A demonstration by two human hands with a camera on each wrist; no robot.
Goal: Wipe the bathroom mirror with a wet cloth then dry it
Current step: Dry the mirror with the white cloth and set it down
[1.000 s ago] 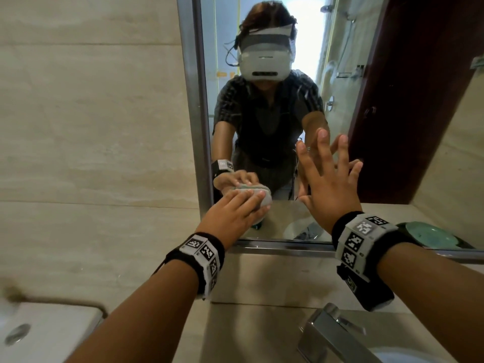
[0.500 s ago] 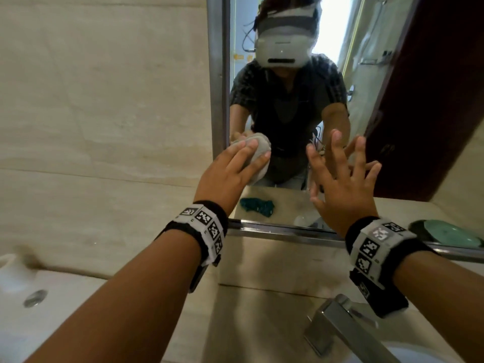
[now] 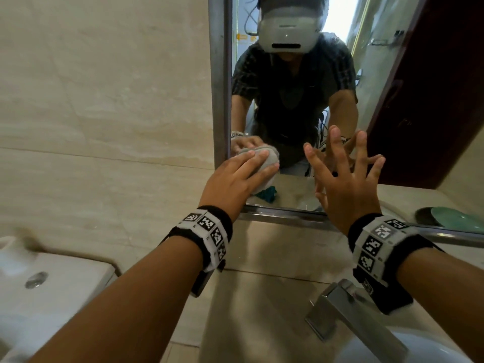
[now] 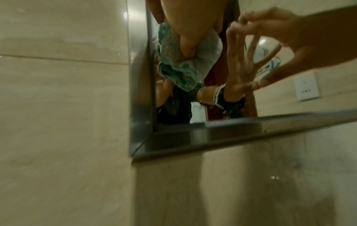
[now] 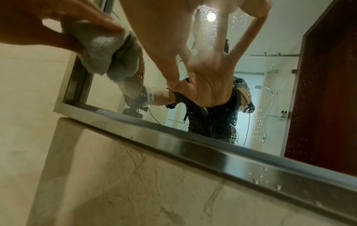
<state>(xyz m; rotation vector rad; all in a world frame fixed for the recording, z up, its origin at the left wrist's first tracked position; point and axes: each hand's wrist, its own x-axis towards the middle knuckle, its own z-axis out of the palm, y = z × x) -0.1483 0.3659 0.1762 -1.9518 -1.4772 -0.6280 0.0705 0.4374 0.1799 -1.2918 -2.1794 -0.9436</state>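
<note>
The mirror (image 3: 387,106) has a steel frame (image 3: 219,100) and hangs on a beige tiled wall. My left hand (image 3: 237,176) grips a bunched grey cloth (image 3: 271,159) and presses it on the glass beside the frame's left edge, a little above the lower-left corner. The left wrist view shows the cloth (image 4: 179,68) folded over my thumb. My right hand (image 3: 345,176) is spread wide, its fingertips resting on the glass to the right of the cloth. In the right wrist view the cloth (image 5: 104,50) is at upper left, and droplets dot the mirror (image 5: 270,91).
A steel faucet (image 3: 348,313) and a white basin (image 3: 432,355) lie below my right wrist. A white fixture with a round button (image 3: 52,279) stands at lower left. The mirror reflects a teal cloth (image 3: 267,193) and a green dish (image 3: 455,218).
My left hand carried the cloth up along the mirror's left edge, then came part of the way back down. My right hand kept its fingertips on the glass.
</note>
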